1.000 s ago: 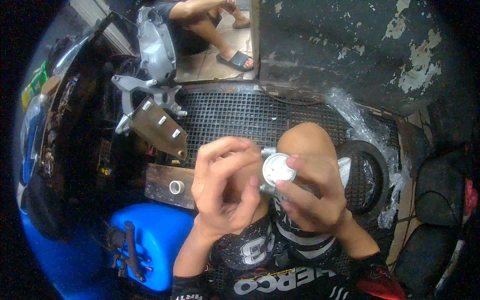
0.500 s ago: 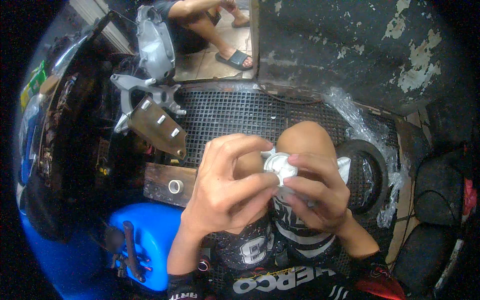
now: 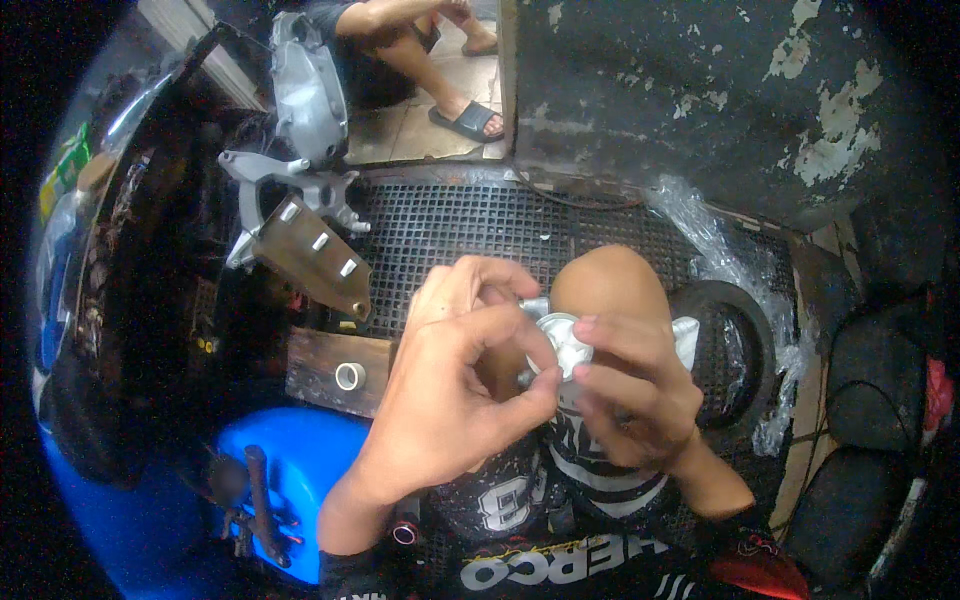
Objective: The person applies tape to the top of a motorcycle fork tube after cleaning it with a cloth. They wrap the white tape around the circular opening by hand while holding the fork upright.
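Before my knees, a small round silver metal part [image 3: 566, 346] with a raised rim sits between my two hands. The thumb and index finger of my left hand [image 3: 450, 370] are pinched together against its left edge, and what lies between the tips is hidden. Close to the other left fingers, a short grey cylindrical end [image 3: 536, 307] shows; whether it belongs to the same part I cannot tell. My right hand [image 3: 640, 385] is closed on the part from the right, fingertips on its rim and face, slightly blurred. The lower side of the part is covered by my fingers.
Left of my hands, a pale ring [image 3: 350, 377] lies on a wooden block [image 3: 318, 365]. Beyond are a brown metal plate [image 3: 315, 258], a silver bracket [image 3: 262, 180] and an engine cover [image 3: 308, 90]. A blue plastic stool [image 3: 300, 440], tire [image 3: 745, 350] and plastic wrap [image 3: 705, 225] are around. Another person's sandalled foot [image 3: 470, 120] is ahead.
My left hand has turned and its thumb and index finger have curled together at the part's edge. The round part has shifted slightly right and down. My right hand stays on it.
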`<state>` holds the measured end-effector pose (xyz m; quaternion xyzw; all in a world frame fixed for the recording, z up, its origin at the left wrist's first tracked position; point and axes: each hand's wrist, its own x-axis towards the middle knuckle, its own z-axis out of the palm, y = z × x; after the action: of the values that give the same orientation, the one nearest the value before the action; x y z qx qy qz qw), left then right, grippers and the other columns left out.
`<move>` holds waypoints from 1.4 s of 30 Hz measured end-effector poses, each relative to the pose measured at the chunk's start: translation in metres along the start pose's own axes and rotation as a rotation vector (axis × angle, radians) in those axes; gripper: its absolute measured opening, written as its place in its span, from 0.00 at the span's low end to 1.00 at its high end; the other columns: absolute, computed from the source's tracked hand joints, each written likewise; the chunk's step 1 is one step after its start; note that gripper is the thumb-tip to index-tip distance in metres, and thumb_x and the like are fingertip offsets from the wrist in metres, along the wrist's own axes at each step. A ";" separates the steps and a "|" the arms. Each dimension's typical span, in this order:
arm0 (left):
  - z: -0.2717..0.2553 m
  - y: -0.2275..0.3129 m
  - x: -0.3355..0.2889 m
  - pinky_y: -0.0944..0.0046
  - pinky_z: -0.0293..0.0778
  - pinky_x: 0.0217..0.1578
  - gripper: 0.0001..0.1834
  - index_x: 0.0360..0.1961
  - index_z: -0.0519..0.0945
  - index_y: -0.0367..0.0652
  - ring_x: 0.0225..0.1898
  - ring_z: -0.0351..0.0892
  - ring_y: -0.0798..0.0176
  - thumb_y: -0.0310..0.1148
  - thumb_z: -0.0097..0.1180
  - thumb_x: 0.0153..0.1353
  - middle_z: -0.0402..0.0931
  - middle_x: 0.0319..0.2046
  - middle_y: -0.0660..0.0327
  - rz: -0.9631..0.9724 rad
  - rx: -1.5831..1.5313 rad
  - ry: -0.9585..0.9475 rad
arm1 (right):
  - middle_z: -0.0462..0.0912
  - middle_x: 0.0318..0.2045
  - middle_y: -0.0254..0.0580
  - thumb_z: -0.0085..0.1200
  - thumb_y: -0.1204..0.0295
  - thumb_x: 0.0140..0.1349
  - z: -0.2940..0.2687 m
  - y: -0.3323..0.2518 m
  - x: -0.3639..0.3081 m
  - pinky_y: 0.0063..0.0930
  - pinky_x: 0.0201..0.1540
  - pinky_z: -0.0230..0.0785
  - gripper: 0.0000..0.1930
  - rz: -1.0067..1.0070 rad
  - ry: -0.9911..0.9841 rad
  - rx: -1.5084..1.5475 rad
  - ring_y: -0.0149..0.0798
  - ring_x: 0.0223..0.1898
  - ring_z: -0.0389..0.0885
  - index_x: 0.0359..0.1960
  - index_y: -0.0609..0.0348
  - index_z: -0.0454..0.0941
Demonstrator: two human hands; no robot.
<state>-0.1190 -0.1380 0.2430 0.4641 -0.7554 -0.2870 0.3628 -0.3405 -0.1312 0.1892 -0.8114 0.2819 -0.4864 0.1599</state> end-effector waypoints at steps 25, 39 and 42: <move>0.036 0.000 -0.012 0.65 0.69 0.49 0.27 0.55 0.75 0.38 0.42 0.71 0.65 0.18 0.63 0.51 0.73 0.44 0.60 -0.274 -0.436 0.166 | 0.84 0.52 0.52 0.67 0.75 0.51 -0.004 -0.002 -0.006 0.50 0.56 0.76 0.22 0.010 -0.030 -0.224 0.51 0.50 0.85 0.52 0.59 0.86; 0.016 -0.022 -0.015 0.62 0.71 0.57 0.32 0.61 0.71 0.35 0.53 0.75 0.61 0.22 0.69 0.55 0.74 0.52 0.55 0.021 -0.079 -0.014 | 0.85 0.51 0.50 0.71 0.76 0.52 0.004 0.000 -0.009 0.47 0.52 0.76 0.21 0.015 0.124 -0.170 0.48 0.48 0.86 0.50 0.54 0.85; 0.014 -0.026 -0.016 0.59 0.71 0.59 0.33 0.61 0.72 0.34 0.55 0.76 0.58 0.26 0.72 0.54 0.76 0.53 0.53 0.037 -0.117 -0.004 | 0.84 0.51 0.49 0.71 0.76 0.52 0.005 0.001 -0.009 0.46 0.51 0.76 0.21 -0.016 0.113 -0.195 0.49 0.48 0.85 0.50 0.54 0.85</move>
<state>-0.1128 -0.1326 0.2102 0.4274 -0.7465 -0.3249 0.3932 -0.3398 -0.1269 0.1799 -0.7966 0.3301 -0.5029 0.0602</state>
